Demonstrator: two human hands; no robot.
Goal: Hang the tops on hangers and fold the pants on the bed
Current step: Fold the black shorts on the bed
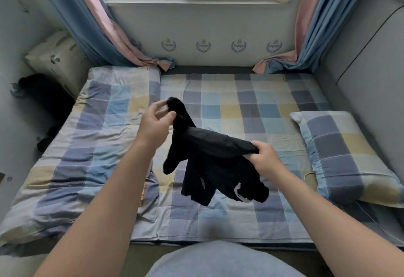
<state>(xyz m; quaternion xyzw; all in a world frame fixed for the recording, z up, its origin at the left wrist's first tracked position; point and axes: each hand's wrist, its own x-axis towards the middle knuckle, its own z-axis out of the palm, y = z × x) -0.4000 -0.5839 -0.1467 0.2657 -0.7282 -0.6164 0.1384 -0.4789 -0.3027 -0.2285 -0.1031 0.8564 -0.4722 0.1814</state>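
Note:
I hold a black garment [209, 156] in the air above the middle of the checkered bed [251, 110]. It has small white markings near its lower end. My left hand [156, 123] pinches one end of the cloth, raised higher and farther from me. My right hand [263, 158] grips another edge lower down and to the right. The rest of the garment hangs bunched between and below both hands, so I cannot tell whether it is a top or pants. No hanger is visible.
A folded checkered quilt [87, 145] covers the bed's left half. A checkered pillow [345, 156] lies at the right. Dark clothes [41, 93] are heaped beside a cardboard box [56, 58] at the left wall. Curtains [98, 25] and a window lie beyond.

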